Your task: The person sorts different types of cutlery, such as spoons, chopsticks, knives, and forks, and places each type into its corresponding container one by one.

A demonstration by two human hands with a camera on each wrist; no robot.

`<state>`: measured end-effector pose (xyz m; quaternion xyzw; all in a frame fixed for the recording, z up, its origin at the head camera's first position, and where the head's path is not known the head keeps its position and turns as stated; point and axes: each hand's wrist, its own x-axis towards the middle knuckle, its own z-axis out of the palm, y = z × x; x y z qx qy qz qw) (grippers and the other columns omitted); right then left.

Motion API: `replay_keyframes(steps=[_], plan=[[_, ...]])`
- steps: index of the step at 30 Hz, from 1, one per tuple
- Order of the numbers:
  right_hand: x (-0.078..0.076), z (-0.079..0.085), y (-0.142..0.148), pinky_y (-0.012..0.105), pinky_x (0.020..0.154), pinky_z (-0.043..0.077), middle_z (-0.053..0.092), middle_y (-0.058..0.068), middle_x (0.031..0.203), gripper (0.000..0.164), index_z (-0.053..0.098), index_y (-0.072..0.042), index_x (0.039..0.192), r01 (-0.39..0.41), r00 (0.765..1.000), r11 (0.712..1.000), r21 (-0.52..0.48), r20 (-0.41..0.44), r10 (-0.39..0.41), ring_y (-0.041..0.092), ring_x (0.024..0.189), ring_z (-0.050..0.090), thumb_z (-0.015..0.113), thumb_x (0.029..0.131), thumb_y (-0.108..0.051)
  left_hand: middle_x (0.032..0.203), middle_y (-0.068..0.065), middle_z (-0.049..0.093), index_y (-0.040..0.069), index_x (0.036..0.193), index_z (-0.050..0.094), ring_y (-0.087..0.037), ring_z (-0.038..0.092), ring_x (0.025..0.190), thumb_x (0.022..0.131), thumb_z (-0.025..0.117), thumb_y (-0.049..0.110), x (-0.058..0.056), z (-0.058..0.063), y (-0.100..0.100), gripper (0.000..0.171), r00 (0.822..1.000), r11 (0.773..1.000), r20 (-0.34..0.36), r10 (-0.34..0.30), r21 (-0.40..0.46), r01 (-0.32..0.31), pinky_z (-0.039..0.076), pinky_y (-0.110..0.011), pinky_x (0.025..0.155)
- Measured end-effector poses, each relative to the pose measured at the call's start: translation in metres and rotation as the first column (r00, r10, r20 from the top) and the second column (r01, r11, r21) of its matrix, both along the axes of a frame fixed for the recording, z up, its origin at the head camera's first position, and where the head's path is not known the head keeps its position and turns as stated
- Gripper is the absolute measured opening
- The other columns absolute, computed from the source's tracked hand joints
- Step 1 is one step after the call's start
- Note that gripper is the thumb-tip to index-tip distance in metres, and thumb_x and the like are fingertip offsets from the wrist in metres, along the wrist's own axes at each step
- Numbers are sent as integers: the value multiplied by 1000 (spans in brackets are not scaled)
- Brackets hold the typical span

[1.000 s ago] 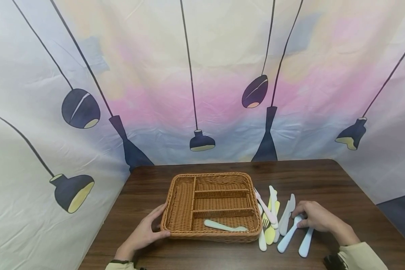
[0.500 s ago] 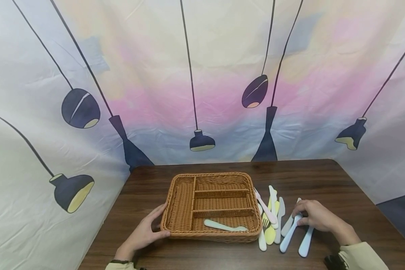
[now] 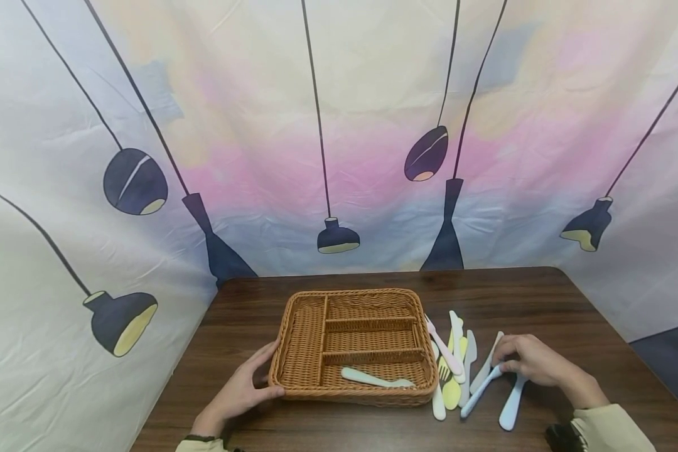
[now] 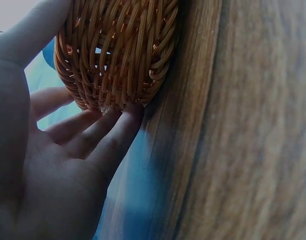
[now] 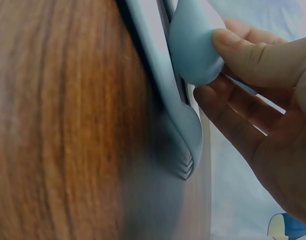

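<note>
My left hand touches the near left corner of a wicker basket, thumb at the front and fingers along the left side. The left wrist view shows straight fingers with tips against the weave. My right hand pinches a light blue spoon at its bowl between thumb and fingers. Its handle points toward the near left. Below it a light blue fork lies on the table, its handle showing beside the hand. Pale knives lie just left of the hand.
Inside the basket's near right compartment lies a pale green utensil. Between basket and right hand is a pile with a pink fork, a yellow spoon and other cutlery. A dark wooden table bears everything, with a printed curtain behind.
The pale knives by my right hand have shifted left and separated. The blue spoon's handle has tilted and swung slightly left in my right hand. The left hand and basket have stayed put.
</note>
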<state>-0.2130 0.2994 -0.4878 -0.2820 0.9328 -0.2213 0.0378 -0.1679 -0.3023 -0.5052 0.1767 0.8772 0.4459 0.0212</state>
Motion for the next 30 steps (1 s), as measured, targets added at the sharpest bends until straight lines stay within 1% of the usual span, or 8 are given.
replay_keyframes(steps=[6, 9, 13, 16, 21, 22, 25, 30], plan=[[0, 1, 1, 25, 72, 52, 63, -21, 87, 17, 73, -36, 78, 4, 999, 1000, -22, 35, -3, -4, 84, 55, 78, 78, -19, 157, -25, 25, 15, 154, 30, -49, 27, 139, 79, 82, 27, 0, -1, -1, 92, 1000, 1000, 25, 8, -7, -8, 55, -32, 91], [1, 2, 2, 25, 72, 52, 63, -21, 87, 16, 73, -35, 79, -19, 1000, 999, -43, 20, 20, -5, 84, 56, 78, 78, -20, 157, -25, 24, 15, 155, 29, -48, 27, 139, 80, 82, 27, 0, 0, -1, 92, 999, 1000, 34, 3, -5, -3, 55, -33, 92], [0, 4, 2, 25, 71, 52, 64, -20, 87, 15, 73, -34, 80, -55, 998, 995, -79, -18, 54, -4, 84, 57, 78, 78, -20, 157, -26, 23, 14, 155, 29, -49, 27, 139, 81, 81, 27, -1, 1, -1, 92, 1000, 1000, 23, -9, -9, 9, 55, -35, 92], [-1, 7, 2, 24, 72, 53, 65, -20, 88, 17, 72, -35, 80, -42, 999, 995, -85, -13, 41, -4, 85, 57, 77, 79, -19, 157, -25, 24, 15, 155, 29, -48, 28, 139, 80, 82, 28, -1, 2, -1, 93, 1000, 1000, 14, 0, -28, 0, 54, -38, 94], [-1, 10, 3, 24, 73, 53, 65, -20, 90, 20, 72, -36, 80, -6, 1000, 995, -98, 6, 7, -3, 87, 57, 77, 80, -17, 158, -22, 24, 17, 155, 28, -46, 28, 139, 79, 82, 29, -1, 3, 2, 94, 999, 1000, 33, 1, -20, -1, 53, -36, 95], [-1, 10, 4, 24, 72, 53, 65, -20, 90, 19, 72, -36, 80, -10, 1000, 994, -105, 0, 10, -3, 87, 57, 77, 80, -18, 158, -22, 23, 17, 155, 28, -46, 28, 139, 79, 82, 27, -1, 3, 2, 94, 999, 1000, 43, -3, -3, 3, 54, -34, 93], [-1, 10, 5, 24, 73, 53, 66, -20, 89, 16, 72, -36, 82, -33, 999, 991, -131, -35, 28, -3, 87, 58, 77, 80, -21, 158, -23, 23, 16, 155, 28, -47, 28, 139, 80, 82, 26, 0, 2, 2, 94, 999, 1000, 45, -9, 10, 8, 55, -33, 92], [-1, 9, 3, 22, 66, 50, 65, -20, 87, 12, 73, -35, 85, -90, 993, 976, -197, -93, 73, -2, 81, 57, 77, 81, -24, 158, -24, 22, 15, 155, 27, -48, 28, 139, 80, 82, 27, 1, 2, 0, 94, 999, 1000, 39, -9, 3, 9, 55, -36, 92]])
